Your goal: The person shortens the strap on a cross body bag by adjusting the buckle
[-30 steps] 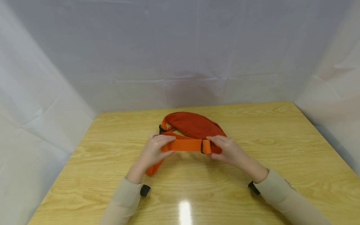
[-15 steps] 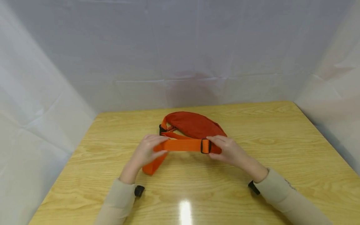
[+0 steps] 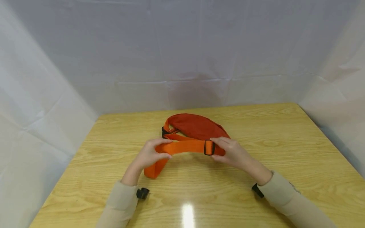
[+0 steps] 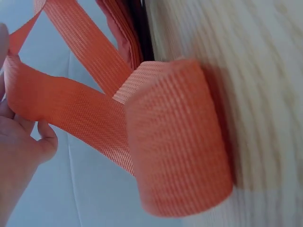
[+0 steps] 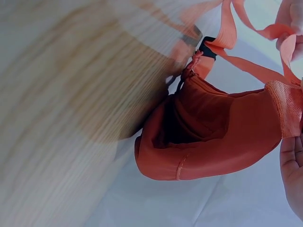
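Note:
A red waist bag (image 3: 196, 125) lies on the table, its orange strap (image 3: 185, 146) raised in front of it. My left hand (image 3: 148, 153) holds the strap between thumb and fingers. A loop of strap (image 4: 180, 142) hangs below that hand to the tabletop. At the strap's right end, my right hand (image 3: 233, 152) pinches it beside a black slide adjuster (image 3: 205, 148). Between the hands the webbing bows slightly upward. A black buckle (image 3: 164, 132) joins strap and bag at the left. In the right wrist view the bag's side (image 5: 208, 151) shows a dark hollow.
The wooden table (image 3: 285, 133) reaches back to a pale sheet (image 3: 182, 47), with more sheeting at both sides. Black wrist devices (image 3: 143, 193) stick out at the sleeve cuffs.
My left hand has slid left along the strap, away from the right hand. The stretch between them was taut and now arches a little. The right hand keeps its place.

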The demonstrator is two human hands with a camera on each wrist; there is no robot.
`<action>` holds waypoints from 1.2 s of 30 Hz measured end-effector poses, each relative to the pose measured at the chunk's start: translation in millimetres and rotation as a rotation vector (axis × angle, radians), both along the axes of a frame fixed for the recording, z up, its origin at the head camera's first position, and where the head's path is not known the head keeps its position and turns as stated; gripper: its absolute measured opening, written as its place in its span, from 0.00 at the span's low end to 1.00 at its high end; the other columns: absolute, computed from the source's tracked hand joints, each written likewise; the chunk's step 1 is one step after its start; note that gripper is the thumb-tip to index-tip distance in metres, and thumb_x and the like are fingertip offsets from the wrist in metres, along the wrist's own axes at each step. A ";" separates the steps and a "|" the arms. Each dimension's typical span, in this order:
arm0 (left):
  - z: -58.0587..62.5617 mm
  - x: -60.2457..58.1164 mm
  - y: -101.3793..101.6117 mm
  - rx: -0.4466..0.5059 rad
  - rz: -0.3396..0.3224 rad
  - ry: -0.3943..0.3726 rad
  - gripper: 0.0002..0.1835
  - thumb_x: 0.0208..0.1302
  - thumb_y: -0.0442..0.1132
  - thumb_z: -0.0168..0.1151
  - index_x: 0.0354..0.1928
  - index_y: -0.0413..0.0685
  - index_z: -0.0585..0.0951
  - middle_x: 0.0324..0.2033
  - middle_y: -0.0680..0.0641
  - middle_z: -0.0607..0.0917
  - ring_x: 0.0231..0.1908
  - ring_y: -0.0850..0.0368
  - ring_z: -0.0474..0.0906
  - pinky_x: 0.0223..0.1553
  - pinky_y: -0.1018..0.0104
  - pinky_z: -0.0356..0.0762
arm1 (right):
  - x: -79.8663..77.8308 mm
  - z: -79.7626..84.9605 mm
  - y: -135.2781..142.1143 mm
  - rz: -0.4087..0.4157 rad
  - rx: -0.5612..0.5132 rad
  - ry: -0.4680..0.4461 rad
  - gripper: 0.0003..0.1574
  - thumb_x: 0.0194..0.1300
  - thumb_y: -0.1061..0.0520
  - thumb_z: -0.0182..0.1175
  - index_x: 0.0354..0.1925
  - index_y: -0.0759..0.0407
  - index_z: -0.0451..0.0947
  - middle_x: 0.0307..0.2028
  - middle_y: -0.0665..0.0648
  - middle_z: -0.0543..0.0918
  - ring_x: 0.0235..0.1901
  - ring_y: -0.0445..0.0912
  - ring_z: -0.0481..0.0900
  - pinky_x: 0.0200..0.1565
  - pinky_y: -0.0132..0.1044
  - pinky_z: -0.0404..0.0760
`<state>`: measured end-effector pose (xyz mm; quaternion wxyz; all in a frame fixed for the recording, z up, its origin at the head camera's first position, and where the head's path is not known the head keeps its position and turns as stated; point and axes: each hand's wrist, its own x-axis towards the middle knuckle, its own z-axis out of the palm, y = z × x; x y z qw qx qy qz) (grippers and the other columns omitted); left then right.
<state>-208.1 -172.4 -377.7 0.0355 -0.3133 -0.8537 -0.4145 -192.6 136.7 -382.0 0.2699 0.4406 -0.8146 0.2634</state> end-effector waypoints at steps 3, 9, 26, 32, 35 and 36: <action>1.1 -0.1 -0.3 0.064 0.034 -0.132 0.25 0.44 0.32 0.69 0.49 0.38 0.77 0.46 0.41 0.77 0.44 0.51 0.73 0.45 0.60 0.70 | 0.0 0.1 0.1 -0.006 0.002 0.003 0.36 0.33 0.62 0.74 0.44 0.73 0.73 0.35 0.62 0.78 0.32 0.51 0.78 0.32 0.37 0.78; 5.6 0.4 -1.5 0.111 0.031 -0.202 0.22 0.49 0.34 0.65 0.49 0.35 0.77 0.46 0.38 0.77 0.33 0.54 0.73 0.35 0.67 0.71 | 0.4 0.6 0.6 -0.023 0.002 0.000 0.36 0.33 0.61 0.74 0.44 0.72 0.73 0.35 0.61 0.78 0.32 0.50 0.78 0.32 0.37 0.78; 4.8 -5.3 -12.9 0.133 0.118 -0.173 0.12 0.55 0.33 0.61 0.42 0.35 0.81 0.39 0.39 0.81 0.36 0.53 0.78 0.36 0.66 0.75 | -2.9 2.7 3.4 0.025 0.020 0.040 0.37 0.30 0.62 0.75 0.43 0.73 0.73 0.33 0.61 0.78 0.30 0.50 0.77 0.30 0.36 0.77; 6.6 -9.1 -24.6 0.114 0.169 -0.165 0.11 0.56 0.32 0.60 0.41 0.35 0.81 0.39 0.38 0.81 0.33 0.54 0.77 0.31 0.63 0.76 | -4.9 3.3 9.4 0.034 0.023 0.055 0.34 0.36 0.58 0.74 0.42 0.73 0.74 0.33 0.62 0.78 0.30 0.50 0.77 0.30 0.36 0.77; 6.5 -10.3 -29.0 0.109 0.188 -0.178 0.12 0.56 0.33 0.60 0.42 0.35 0.81 0.39 0.39 0.81 0.30 0.57 0.77 0.28 0.60 0.75 | -6.2 2.4 12.4 0.047 0.037 0.059 0.31 0.51 0.46 0.63 0.41 0.72 0.74 0.33 0.62 0.79 0.30 0.50 0.78 0.30 0.36 0.78; 6.5 -10.6 -29.6 0.106 0.188 -0.181 0.12 0.56 0.33 0.60 0.42 0.35 0.81 0.39 0.39 0.81 0.29 0.57 0.77 0.28 0.60 0.75 | -6.6 2.0 13.3 0.054 0.043 0.058 0.32 0.54 0.43 0.58 0.41 0.72 0.74 0.34 0.63 0.79 0.31 0.50 0.78 0.30 0.36 0.78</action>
